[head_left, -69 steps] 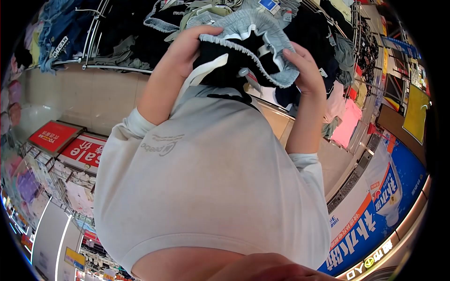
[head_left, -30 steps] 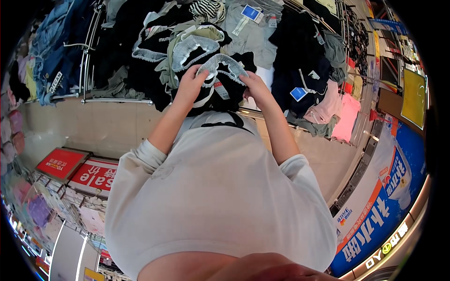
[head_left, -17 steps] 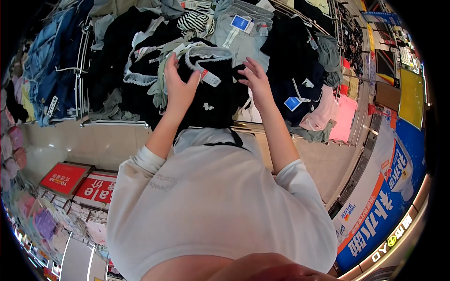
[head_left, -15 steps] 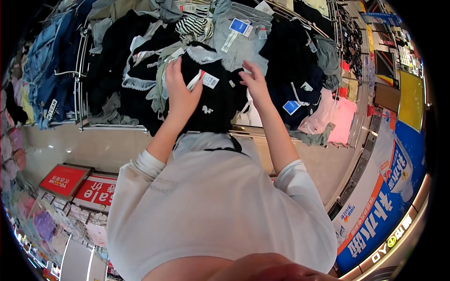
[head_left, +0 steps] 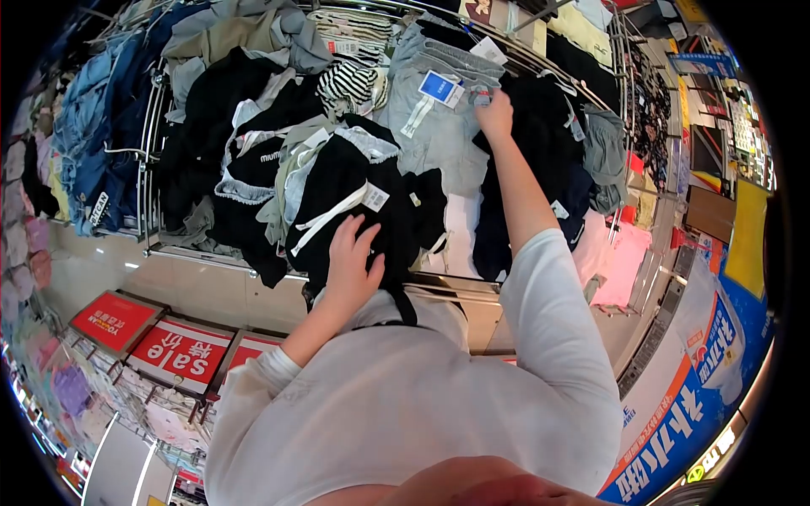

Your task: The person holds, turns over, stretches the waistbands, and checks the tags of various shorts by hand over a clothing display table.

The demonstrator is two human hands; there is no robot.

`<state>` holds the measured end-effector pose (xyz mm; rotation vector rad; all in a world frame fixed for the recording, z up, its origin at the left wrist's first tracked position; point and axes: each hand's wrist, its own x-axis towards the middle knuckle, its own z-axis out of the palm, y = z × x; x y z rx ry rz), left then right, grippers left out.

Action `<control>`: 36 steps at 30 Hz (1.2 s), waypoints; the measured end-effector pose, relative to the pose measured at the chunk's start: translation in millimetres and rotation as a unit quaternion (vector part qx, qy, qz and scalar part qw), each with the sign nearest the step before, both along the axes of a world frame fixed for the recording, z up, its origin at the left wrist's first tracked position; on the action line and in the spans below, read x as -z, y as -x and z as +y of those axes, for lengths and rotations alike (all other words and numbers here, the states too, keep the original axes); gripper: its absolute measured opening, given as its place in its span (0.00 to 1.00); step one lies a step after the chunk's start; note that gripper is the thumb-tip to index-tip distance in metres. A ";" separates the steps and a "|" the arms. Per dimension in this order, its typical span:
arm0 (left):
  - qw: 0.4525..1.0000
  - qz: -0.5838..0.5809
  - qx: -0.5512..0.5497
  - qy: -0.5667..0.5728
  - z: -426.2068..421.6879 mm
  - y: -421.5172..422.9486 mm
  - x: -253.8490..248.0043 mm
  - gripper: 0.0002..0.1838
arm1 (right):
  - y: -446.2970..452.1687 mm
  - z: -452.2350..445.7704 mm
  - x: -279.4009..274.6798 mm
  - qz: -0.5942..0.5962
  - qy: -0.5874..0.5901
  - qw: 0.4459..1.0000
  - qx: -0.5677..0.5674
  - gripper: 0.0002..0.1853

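My left hand (head_left: 353, 266) rests over the lower part of a black garment (head_left: 325, 190) with a white drawstring and a white tag, its fingers spread apart. Farther off, my right hand (head_left: 494, 116) is at the waistband edge of light grey pants (head_left: 434, 139), fingers closed on the cloth there. A blue and white tag (head_left: 440, 88) hangs on these pants, with a white drawstring below it. To the right of them lies a heap of black clothes (head_left: 536, 122). A black and white striped garment (head_left: 350, 88) sits left of the pants.
Metal rails (head_left: 152, 160) frame the clothes bin. Blue jeans (head_left: 93, 118) hang at the left, pink clothes (head_left: 620, 261) at the right. Red sale signs (head_left: 181, 354) stand at lower left; a blue and white poster (head_left: 675, 422) is at lower right.
My right hand has moved away and to the right, from above the black garment to the grey pants. My left hand has come closer to my body. The black garment now lies folded differently.
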<state>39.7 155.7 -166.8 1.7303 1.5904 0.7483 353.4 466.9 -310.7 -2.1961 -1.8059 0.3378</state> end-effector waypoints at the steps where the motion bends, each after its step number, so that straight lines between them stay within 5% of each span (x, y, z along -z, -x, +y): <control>1: 1.000 -0.002 -0.003 0.006 -1.3 -1.3 3.1 0.27 | -4.1 9.2 9.6 -0.049 -0.053 0.997 -0.012 0.32; 4: 1.000 0.000 -0.013 0.014 -1.4 -5.8 11.9 0.26 | -1.5 30.5 17.4 -0.119 -0.071 0.990 -0.024 0.34; 7: 0.999 -0.018 -0.019 0.030 -1.3 -13.5 16.0 0.25 | 4.0 32.6 14.9 -0.076 0.091 0.993 0.021 0.32; 10: 0.999 -0.035 -0.007 0.029 -3.3 -22.9 15.6 0.24 | 5.6 13.6 17.0 -0.021 0.080 0.996 -0.010 0.26; 13: 0.999 -0.041 0.004 0.031 -5.1 -29.3 10.4 0.24 | 19.3 -28.3 10.0 0.016 -0.059 0.997 -0.053 0.25; 16: 0.997 -0.065 0.006 0.042 -6.5 -33.3 2.7 0.23 | 25.6 -104.2 14.3 0.076 -0.106 0.975 -0.177 0.20; 20: 0.998 -0.051 0.014 0.046 -8.6 -34.6 3.0 0.26 | 43.3 -223.3 -54.8 0.181 -0.075 0.938 -0.287 0.19; 23: 0.999 0.003 0.018 0.032 -7.2 -33.3 2.0 0.38 | 39.7 -289.6 -95.2 0.245 -0.093 0.930 -0.256 0.19; 30: 0.992 0.080 0.095 -0.034 -7.0 -43.3 -36.5 0.47 | 28.1 -336.8 -188.2 0.286 -0.118 0.907 -0.284 0.18; 36: 0.980 0.044 0.096 -0.167 0.5 -34.1 -73.4 0.28 | 30.3 -350.3 -269.7 0.314 -0.103 0.880 -0.342 0.16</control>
